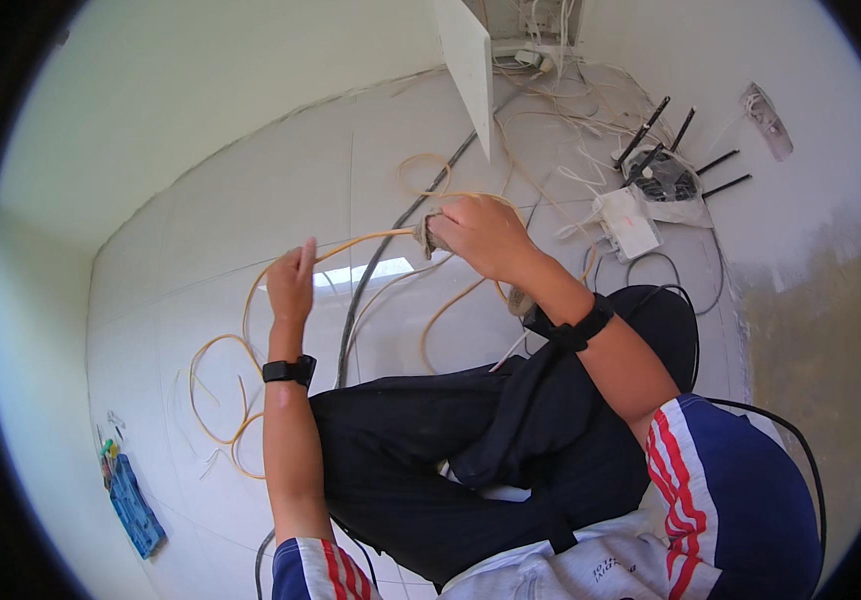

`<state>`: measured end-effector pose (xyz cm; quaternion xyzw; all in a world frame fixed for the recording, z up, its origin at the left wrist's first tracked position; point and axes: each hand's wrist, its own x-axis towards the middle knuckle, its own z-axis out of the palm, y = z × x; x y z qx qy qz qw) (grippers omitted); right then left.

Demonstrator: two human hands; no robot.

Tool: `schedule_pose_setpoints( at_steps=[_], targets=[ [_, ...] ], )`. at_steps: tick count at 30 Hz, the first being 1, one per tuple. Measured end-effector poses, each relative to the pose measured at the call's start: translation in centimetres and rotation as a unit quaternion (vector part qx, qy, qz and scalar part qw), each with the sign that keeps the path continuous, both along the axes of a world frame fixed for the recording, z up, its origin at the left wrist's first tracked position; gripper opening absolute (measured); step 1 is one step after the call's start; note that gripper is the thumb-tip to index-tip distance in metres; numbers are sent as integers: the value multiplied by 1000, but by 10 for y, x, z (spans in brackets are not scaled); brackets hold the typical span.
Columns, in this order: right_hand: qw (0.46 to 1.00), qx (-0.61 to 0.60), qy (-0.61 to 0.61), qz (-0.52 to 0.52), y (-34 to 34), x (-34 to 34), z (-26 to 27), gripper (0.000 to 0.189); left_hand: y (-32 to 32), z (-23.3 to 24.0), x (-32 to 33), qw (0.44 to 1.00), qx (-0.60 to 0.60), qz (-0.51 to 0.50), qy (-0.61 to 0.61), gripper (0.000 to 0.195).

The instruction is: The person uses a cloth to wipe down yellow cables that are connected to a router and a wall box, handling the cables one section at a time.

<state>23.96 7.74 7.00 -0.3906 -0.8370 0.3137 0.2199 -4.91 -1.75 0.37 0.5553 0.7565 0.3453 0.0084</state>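
Note:
My left hand (292, 281) is closed around a yellow cable (355, 240), its thumb lying along the cable. To the right, my right hand (475, 229) grips a grey-brown cloth (427, 234) wrapped about the same cable. Past the left hand, the cable falls in loose loops (213, 341) on the tiled floor. Another loop curls above the right hand. Both hands are above the floor, in front of my crossed legs.
A thick dark cable (374, 262) crosses the floor tiles. An open white panel door (472, 75) stands by a wall box with tangled cables. A router with black antennas (663, 176) and a white box (628, 223) lie right. A blue tool case (133, 506) lies far left.

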Motion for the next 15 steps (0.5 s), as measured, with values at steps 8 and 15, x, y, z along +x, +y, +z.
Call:
schedule_pose_setpoints(
  at_steps=[8, 15],
  targets=[
    [998, 31, 7, 57, -28, -22, -29, 35, 15, 17, 121, 974, 120, -182, -58, 38],
    [996, 12, 63, 60, -32, -23, -22, 34, 9, 22, 119, 958, 109, -177, -200, 52]
  ],
)
